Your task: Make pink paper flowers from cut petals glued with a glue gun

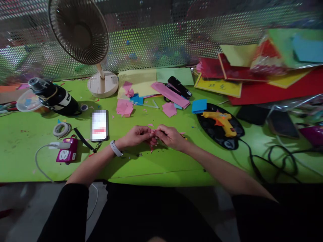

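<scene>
My left hand (pixel 140 135), with a pale watch band on its wrist, is closed with thumb and fingers pinched on a small piece of pink paper (pixel 153 132). From the other side my right hand (pixel 169 136) pinches the same paper, so the two hands nearly meet above the green table. The fingers hide most of the paper, and its exact shape cannot be made out. Small paper scraps lie under and around the hands. Beyond them are pink paper squares (pixel 169 109), a stack of pink pieces (pixel 124 107) and a folded pink paper shape (pixel 129 93).
A yellow glue gun (pixel 222 121) rests on a black palette-shaped tray, its cable trailing right. Behind stand a fan (pixel 103 84), a black stapler (pixel 179 87) and coloured card (pixel 218 88). Leftward are a phone (pixel 99 125), tape roll (pixel 62 129), purple power adapter (pixel 67 150) and black bottle (pixel 57 97).
</scene>
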Available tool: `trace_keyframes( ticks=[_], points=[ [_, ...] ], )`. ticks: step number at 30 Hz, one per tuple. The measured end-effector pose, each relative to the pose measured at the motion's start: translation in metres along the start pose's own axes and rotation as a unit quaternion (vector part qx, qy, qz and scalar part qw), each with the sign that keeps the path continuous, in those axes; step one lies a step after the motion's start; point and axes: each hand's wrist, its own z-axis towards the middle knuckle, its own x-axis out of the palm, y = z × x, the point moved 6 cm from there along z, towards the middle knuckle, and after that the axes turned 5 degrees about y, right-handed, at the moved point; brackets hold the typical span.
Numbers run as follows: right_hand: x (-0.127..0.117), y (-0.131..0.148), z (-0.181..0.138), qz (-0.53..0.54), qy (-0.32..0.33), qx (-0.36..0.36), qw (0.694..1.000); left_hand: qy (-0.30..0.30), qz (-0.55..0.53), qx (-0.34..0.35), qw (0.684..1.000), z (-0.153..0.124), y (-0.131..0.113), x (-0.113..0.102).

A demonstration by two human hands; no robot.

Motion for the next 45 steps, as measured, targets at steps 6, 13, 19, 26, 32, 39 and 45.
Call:
trace_keyframes(
  ticks=[6,13,19,26,32,39,45],
  points=[
    [0.001,-0.012,-0.002,0.061,0.066,0.071,0.993,-0.016,0.055,-0.003,0.998,-0.001,-0.004,-0.010],
    [-0.003,0.003,0.006,-0.037,-0.023,-0.018,0.999,-0.063,0.062,0.047,0.995,0.002,-0.004,-0.018],
    [0.001,0.001,0.003,-0.027,-0.009,-0.008,1.000,-0.039,0.061,0.037,0.997,-0.001,-0.015,-0.014],
    [-0.082,-0.013,-0.012,0.052,-0.250,0.035,0.966,-0.219,0.047,0.105,0.969,-0.018,-0.049,-0.052],
    [-0.056,-0.008,-0.011,-0.250,0.116,0.098,0.956,-0.231,0.032,0.097,0.968,-0.017,-0.045,-0.058],
    [-0.047,-0.019,-0.004,-0.365,0.078,0.110,0.921,-0.231,0.010,0.093,0.968,-0.015,-0.036,-0.062],
    [-0.053,-0.030,0.004,-0.364,0.017,0.074,0.928,-0.212,0.009,0.067,0.975,-0.010,-0.024,-0.061]
  ],
)
